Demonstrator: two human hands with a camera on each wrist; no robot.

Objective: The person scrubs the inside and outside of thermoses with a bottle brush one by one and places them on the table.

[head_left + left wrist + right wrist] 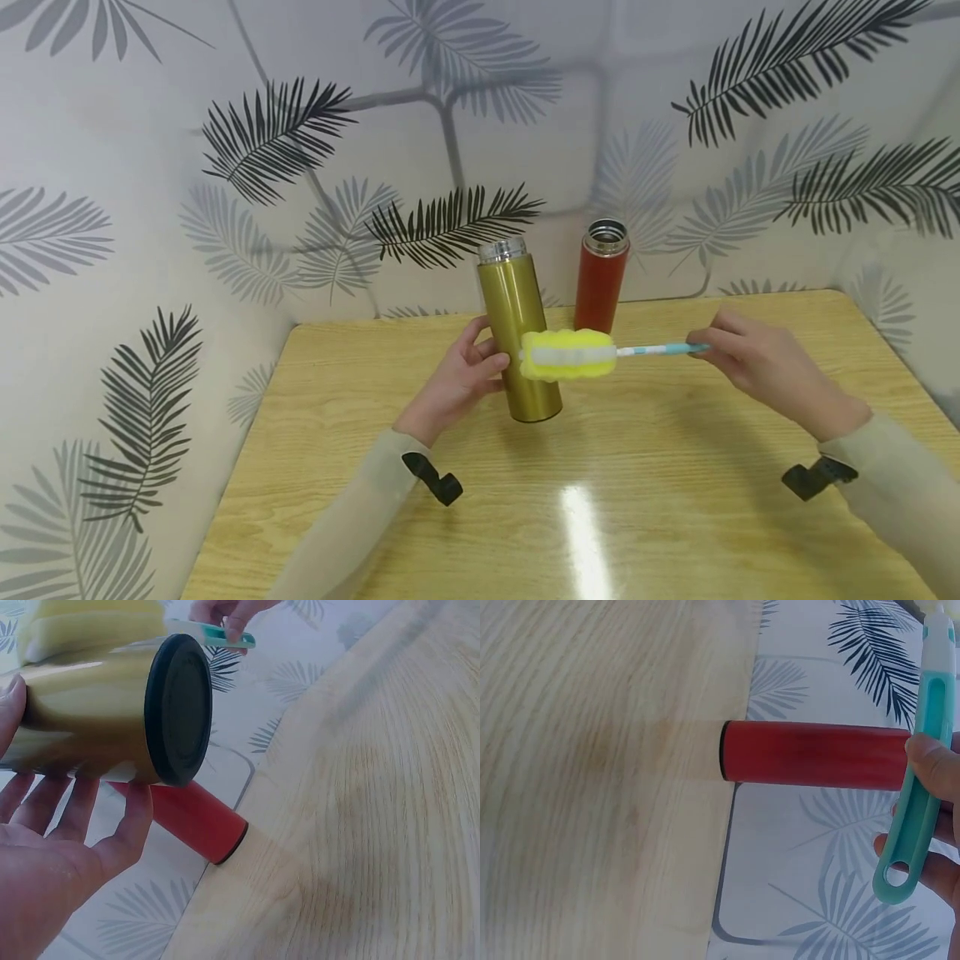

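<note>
My left hand (467, 375) grips a gold thermos bottle (517, 308) around its side. The bottle is lidless and tilted, and its dark base (180, 709) shows in the left wrist view, held off the table. In my right hand (765, 362) is a bottle brush, pinched by its teal handle (922, 787). The yellow sponge head (570, 367) lies level in front of the gold bottle in the head view; whether the two touch I cannot tell. Behind stands a red thermos bottle (600, 283), upright with an uncovered metal mouth.
A wooden table (637, 517) carries the red bottle near its back edge. Behind it rises a wall (420, 150) with a feather-leaf pattern, close to that edge. Black straps with small cameras (442, 483) sit on both wrists.
</note>
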